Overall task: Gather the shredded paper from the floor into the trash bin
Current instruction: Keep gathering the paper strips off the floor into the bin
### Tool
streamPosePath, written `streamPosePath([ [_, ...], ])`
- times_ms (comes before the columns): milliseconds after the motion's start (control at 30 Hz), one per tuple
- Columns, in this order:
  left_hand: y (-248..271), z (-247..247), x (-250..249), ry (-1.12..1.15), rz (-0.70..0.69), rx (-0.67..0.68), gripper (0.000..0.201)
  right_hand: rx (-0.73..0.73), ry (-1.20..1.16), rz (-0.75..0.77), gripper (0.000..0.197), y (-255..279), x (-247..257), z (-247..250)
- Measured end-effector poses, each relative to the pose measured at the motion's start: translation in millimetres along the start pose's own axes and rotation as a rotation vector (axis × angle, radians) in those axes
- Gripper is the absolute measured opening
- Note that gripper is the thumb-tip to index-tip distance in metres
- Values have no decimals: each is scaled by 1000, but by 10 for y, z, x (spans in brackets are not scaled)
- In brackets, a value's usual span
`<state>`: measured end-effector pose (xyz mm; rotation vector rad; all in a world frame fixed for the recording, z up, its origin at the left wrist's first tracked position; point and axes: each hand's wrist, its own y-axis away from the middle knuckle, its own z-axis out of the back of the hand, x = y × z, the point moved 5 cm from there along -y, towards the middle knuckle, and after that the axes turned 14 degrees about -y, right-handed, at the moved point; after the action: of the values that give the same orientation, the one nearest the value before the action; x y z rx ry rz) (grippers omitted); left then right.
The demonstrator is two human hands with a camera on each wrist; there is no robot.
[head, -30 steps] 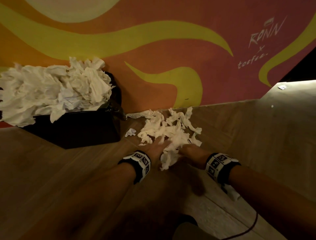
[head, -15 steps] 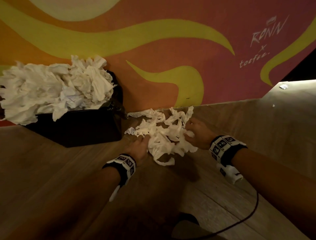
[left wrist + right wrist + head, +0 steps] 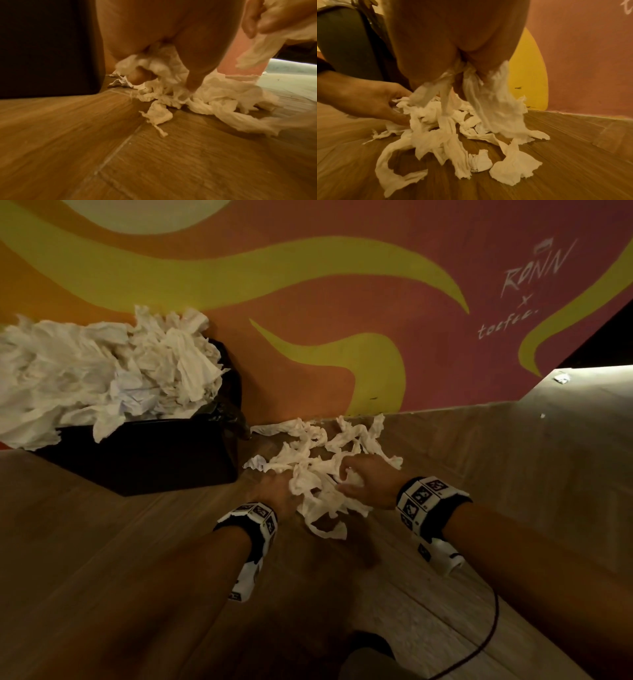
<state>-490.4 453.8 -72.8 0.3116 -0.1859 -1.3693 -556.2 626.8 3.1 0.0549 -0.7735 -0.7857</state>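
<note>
Wood-look plank floor point(image 3: 513, 474), warm dim light, pale seams between planks. Wall point(image 3: 342, 302) behind painted orange-pink with yellow swirls; white handwritten lettering point(image 3: 534, 268) upper right. Brighter lit floor patch point(image 3: 589, 392) far right, dark opening above it. Thin dark cable point(image 3: 486, 638) lies on floor bottom right.

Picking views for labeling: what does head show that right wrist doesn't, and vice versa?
Head only: the bin's top, heaped with paper; the wall lettering; both wristbands; a stray scrap far right.
Right wrist only: close up, strips hanging from the right hand's closed grip, and single torn pieces lying near the camera.
Both: the paper pile on the floor, the left hand at its edge, the bin's dark side, the wall's yellow patch.
</note>
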Motion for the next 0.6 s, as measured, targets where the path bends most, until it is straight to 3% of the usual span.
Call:
streamPosePath([
  [133, 72, 111, 51, 306, 31, -92, 37, 111, 53, -20, 18, -37, -11, -179],
  [400, 348, 376, 376, 811, 132, -219, 31, 285, 260, -55, 62, -166, -38, -724],
  [533, 491, 421, 597, 984, 223, -285, 54, 323, 264, -65, 46, -246, -27, -810],
  [600, 515, 401, 697, 1024, 329, -312, 51, 319, 246, -68, 38, -270, -37, -794],
])
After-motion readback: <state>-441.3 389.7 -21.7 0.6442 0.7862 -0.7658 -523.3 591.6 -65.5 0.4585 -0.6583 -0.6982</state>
